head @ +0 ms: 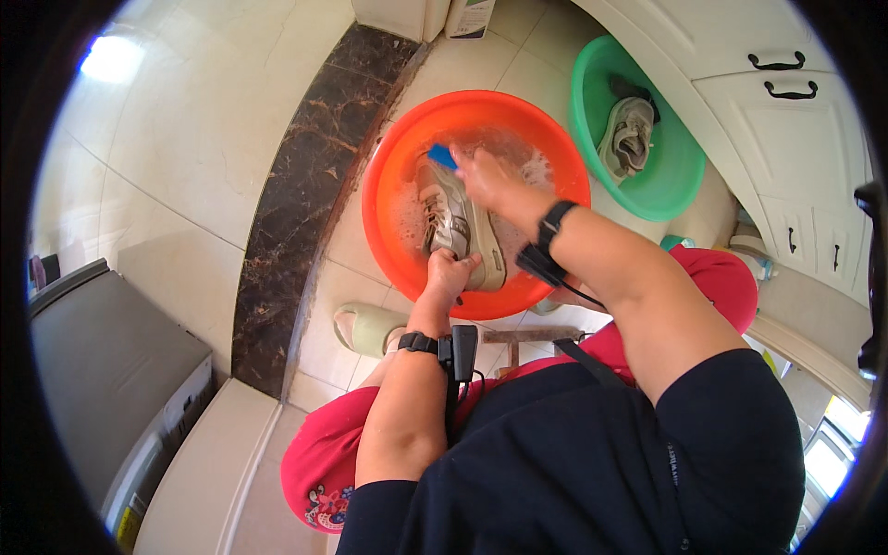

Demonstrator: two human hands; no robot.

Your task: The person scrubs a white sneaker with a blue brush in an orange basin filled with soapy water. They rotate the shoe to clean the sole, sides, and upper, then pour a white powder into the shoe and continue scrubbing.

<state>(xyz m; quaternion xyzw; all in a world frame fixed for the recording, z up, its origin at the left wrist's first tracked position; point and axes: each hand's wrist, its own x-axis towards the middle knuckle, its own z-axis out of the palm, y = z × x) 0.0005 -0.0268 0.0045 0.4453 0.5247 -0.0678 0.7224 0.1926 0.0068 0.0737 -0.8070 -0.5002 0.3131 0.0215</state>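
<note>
An orange plastic basin (479,100) with sudsy water stands on the tiled floor before me. In it lies a light lace-up sneaker (454,222), tilted so that part of its sole side shows. My left hand (451,272) grips the shoe at its heel end. My right hand (482,177) holds a blue brush or scrubber (442,156) over the toe end; its bristles cannot be made out. A second sneaker (628,139) rests in a green plastic basin (666,201) at the upper right, with a dark item beside it.
White cabinets (749,118) with black handles stand at the right. A dark marble strip (298,187) runs along the floor to the left. A bottle (470,17) is at the top. A grey box-like object (118,374) stands at lower left, and a wooden stool part (531,336) shows below the basin.
</note>
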